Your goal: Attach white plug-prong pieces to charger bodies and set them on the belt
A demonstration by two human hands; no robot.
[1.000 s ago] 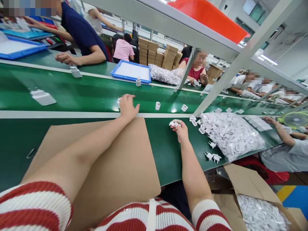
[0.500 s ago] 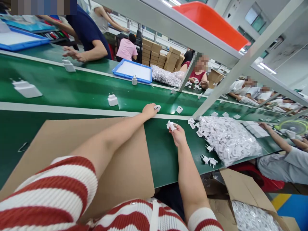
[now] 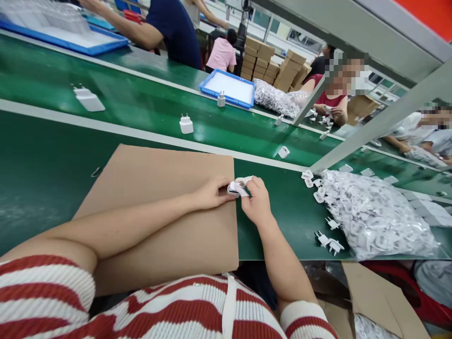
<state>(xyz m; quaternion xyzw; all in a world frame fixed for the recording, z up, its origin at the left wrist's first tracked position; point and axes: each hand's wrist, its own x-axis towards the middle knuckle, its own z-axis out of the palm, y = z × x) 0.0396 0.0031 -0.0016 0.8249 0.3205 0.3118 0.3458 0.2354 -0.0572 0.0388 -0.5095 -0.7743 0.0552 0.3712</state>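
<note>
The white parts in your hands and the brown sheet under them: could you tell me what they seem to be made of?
The white parts, held between the left hand and right hand, look like moulded plastic: smooth, uniform white, slightly glossy. The brown sheet looks like cardboard: matt, flat, tan, with cleanly cut edges. The green surface beneath appears to be a slightly shiny synthetic mat.

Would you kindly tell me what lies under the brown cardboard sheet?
The brown cardboard sheet lies on the green bench surface, which shows around it. Whatever else is beneath stays hidden by the sheet and the forearms.

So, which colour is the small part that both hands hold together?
White. The small part shows best in the head view, between the left hand and right hand.
</note>
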